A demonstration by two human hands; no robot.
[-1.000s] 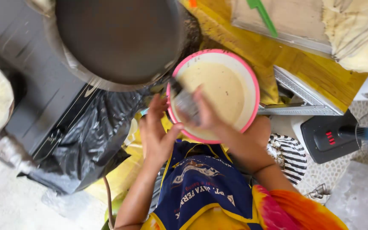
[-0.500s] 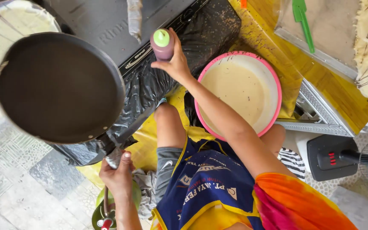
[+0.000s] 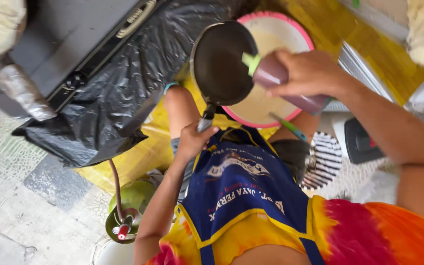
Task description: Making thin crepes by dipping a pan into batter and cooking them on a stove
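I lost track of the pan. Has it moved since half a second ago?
Yes. The dark pan, then left of the pink bowl, now overlaps its rim.

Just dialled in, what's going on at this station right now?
A person is holding a dark frying pan by its handle in the left hand, with the pan raised over a pink-rimmed bowl of pale batter. The right hand has a grip on a purplish squeeze bottle with a green cap, tipped so the cap points into the pan. A stove wrapped in black plastic sits to the left, and a green gas cylinder stands on the floor below.
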